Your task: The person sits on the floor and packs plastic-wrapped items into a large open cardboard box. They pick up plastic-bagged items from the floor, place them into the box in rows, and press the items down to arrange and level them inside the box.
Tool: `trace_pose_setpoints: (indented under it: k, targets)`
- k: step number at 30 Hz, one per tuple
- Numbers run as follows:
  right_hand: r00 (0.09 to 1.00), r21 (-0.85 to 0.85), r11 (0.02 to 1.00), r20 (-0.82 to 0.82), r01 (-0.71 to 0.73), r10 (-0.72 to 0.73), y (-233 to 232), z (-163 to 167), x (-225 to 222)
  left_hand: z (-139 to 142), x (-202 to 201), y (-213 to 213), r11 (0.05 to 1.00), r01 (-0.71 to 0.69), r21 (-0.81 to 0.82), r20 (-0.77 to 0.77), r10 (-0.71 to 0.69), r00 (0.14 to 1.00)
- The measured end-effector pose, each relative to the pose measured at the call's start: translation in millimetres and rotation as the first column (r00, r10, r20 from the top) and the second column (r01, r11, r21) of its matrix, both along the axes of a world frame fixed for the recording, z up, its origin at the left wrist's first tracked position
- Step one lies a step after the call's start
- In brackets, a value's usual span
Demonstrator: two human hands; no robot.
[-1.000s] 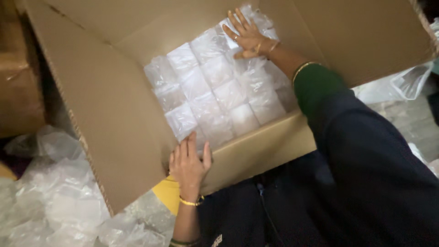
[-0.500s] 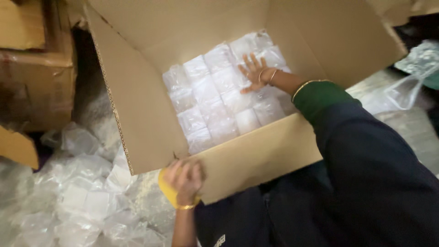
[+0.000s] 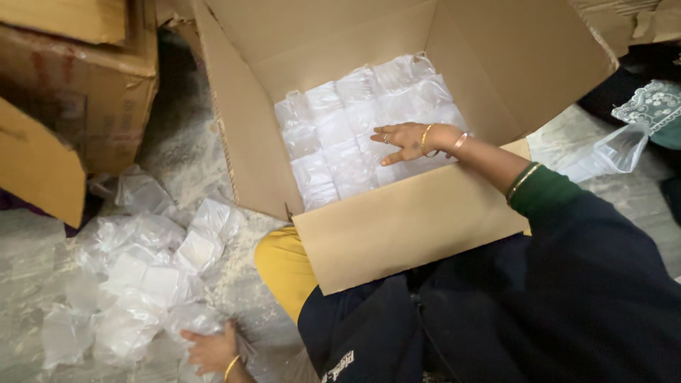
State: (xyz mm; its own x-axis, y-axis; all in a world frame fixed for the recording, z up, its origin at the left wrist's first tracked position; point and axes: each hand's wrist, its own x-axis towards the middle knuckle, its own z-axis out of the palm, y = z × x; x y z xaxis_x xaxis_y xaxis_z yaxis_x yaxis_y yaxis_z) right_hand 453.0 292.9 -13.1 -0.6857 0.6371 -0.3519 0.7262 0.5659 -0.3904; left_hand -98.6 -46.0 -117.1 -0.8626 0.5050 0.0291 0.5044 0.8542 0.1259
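A large open cardboard box [image 3: 397, 234] lies in front of me, its bottom lined with rows of clear plastic packets [image 3: 340, 135] holding white items. My right hand [image 3: 401, 142] reaches into the box and rests flat, fingers apart, on the packed packets. My left hand [image 3: 209, 347] is down on the floor at the lower left, touching the edge of a loose heap of the same clear packets [image 3: 142, 276]; I cannot tell whether it grips one.
Stacked brown cartons [image 3: 78, 78] stand at the upper left. An empty clear plastic bag [image 3: 610, 152] and a patterned cloth [image 3: 649, 103] lie at the right. The grey floor is dusty. My yellow-clad knee [image 3: 284, 266] is under the box's front flap.
My left hand left the box's front flap and dropped to the packet heap on the floor. My right hand slid from the box's far corner toward the middle of the packets.
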Motion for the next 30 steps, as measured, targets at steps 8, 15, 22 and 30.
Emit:
trace_pose_setpoints:
  k: [8, 15, 22, 30]
  targets:
    - [0.990, 0.102, 0.994, -0.138, -0.026, 0.040, -33.1, 43.2, -18.7, 33.7, -39.3, 54.6, 0.972, 0.063, 0.225, 0.174, -0.104, 0.979]
    - [0.970, 0.114, 0.993, -0.236, -0.027, 0.053, -70.7, 84.1, -34.5, 20.8, -3.6, 81.2, 0.839, 0.524, -0.148, 0.167, -0.501, 0.849]
    - [0.866, 0.613, 0.783, -0.333, -0.100, 0.372, -129.0, 123.2, -85.8, 73.5, 61.9, 63.8, 0.302, 0.210, 0.930, -0.027, -0.512, 0.858]
    - [0.748, 0.945, 0.327, -0.207, -0.014, 0.630, -202.5, 128.9, -148.9, 197.2, 214.2, 73.4, -0.242, 0.215, 0.946, -0.309, -0.876, 0.371]
